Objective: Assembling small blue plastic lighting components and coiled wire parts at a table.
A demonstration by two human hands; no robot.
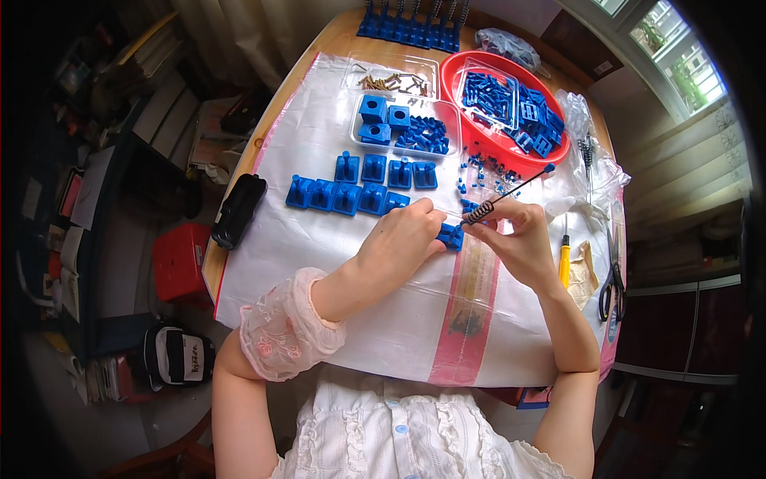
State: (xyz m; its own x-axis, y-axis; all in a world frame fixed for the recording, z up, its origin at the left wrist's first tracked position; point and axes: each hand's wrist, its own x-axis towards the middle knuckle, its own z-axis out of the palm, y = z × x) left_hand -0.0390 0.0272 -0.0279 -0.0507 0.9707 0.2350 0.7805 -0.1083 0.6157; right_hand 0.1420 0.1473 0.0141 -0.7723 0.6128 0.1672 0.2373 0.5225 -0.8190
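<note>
Over the middle of the table my left hand (399, 242) is closed, its fingertips pinching a small blue plastic part (452, 237). My right hand (519, 235) grips a dark coil spring (480, 211) on a thin rod, which slants up to the right and ends in a blue tip (549, 168). The spring's lower end meets the blue part or lies right beside it; the fingers hide the exact contact. Just past my left hand, two rows of blue plastic bases (346, 198) with upright stubs lie on the white covering.
Behind the rows stand a clear tray (452, 152) of blue pieces, another tray holding brass-coloured screws (395, 83), and a red basin (511, 160) of blue parts. A yellow-handled screwdriver (565, 263) and black scissors (613, 291) lie at right, a black case (239, 211) at left.
</note>
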